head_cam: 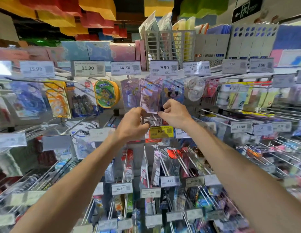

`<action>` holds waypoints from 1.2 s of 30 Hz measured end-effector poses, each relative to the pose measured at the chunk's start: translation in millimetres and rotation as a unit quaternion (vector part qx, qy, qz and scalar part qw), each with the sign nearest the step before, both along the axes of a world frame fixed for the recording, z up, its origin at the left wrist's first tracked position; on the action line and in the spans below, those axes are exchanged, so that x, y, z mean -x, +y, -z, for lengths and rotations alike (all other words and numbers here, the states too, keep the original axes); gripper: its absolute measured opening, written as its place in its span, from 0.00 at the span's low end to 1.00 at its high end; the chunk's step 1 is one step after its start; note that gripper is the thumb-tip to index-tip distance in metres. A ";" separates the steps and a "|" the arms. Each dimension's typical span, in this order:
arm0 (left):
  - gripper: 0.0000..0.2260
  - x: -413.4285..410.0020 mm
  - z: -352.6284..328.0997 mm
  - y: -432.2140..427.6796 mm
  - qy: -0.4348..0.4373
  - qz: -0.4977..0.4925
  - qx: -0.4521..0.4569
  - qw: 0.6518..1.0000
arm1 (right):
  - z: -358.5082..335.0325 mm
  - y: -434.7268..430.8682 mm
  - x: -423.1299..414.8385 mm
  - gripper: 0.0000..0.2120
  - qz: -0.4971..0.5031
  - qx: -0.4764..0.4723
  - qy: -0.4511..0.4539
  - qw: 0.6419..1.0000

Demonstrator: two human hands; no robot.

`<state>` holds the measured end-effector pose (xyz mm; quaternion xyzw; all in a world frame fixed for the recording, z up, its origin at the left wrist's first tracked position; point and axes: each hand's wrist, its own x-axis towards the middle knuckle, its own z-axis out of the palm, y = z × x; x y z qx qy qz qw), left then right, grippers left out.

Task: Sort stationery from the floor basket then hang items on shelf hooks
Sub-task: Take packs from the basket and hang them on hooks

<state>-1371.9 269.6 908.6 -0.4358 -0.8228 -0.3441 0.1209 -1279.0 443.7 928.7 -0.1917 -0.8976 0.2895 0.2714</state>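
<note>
1. Both hands are up at the shelf hooks, sharing one purple packet (150, 96).
2. The left hand (132, 123) has its fingers curled, pinching the packet's bottom-left edge just above its knuckles.
3. The right hand (174, 113) pinches the bottom-right corner with thumb and fingertips, right beside the left hand.
4. The packet stands upright above both hands. Its top reaches up to just under the white 9.90 tag (163, 67). Can't tell if its hole is on a hook, too blurry.
5. Below the hands, between the two wrists, is a yellow 9.99 tag (161, 131).
6. Off to the left of the left hand hangs a green round pack (107, 93), and more purple packs hang right behind the held one.
</note>
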 end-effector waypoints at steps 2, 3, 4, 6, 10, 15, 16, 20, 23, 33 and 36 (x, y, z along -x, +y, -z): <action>0.17 -9.2 3.7 -3.1 0.028 0.019 -0.013 0.999 | 6.0 -5.5 -18.0 0.13 -0.015 -0.036 0.017 0.999; 0.18 -14.9 5.5 -4.9 0.040 0.029 -0.022 0.999 | 9.2 -8.6 -27.7 0.13 -0.024 -0.059 0.021 0.998; 0.19 -22.0 6.9 -6.9 0.048 0.038 -0.028 0.998 | 12.6 -12.2 -37.1 0.13 -0.031 -0.080 0.023 0.996; 0.19 -39.3 10.7 -10.2 0.061 0.069 -0.029 0.995 | 22.5 -18.6 -55.5 0.14 -0.036 -0.112 0.034 0.992; 0.15 -83.2 17.5 -6.3 0.072 0.135 -0.016 0.988 | 46.2 -25.4 -95.6 0.11 -0.033 -0.158 0.049 0.986; 0.17 -147.4 36.8 0.4 0.019 0.191 0.109 0.975 | 78.7 -36.5 -177.6 0.02 -0.030 -0.131 -0.016 0.991; 0.19 -159.9 43.9 1.9 0.015 0.196 0.131 0.972 | 89.3 -37.8 -197.6 0.02 -0.020 -0.117 -0.030 0.992; 0.14 -216.2 81.5 17.5 0.010 0.235 0.218 0.947 | 136.4 -39.6 -284.9 0.04 0.021 -0.050 -0.082 0.995; 0.13 -268.1 111.4 36.1 0.009 0.273 0.239 0.932 | 165.6 -36.8 -352.3 0.05 0.069 0.017 -0.119 0.990; 0.21 -470.9 204.4 108.9 0.017 0.454 0.360 0.815 | 260.6 -53.3 -581.6 0.12 0.290 0.127 -0.194 0.928; 0.25 -531.1 224.2 118.3 0.031 0.514 0.394 0.761 | 289.4 -72.0 -643.2 0.13 0.373 0.179 -0.193 0.890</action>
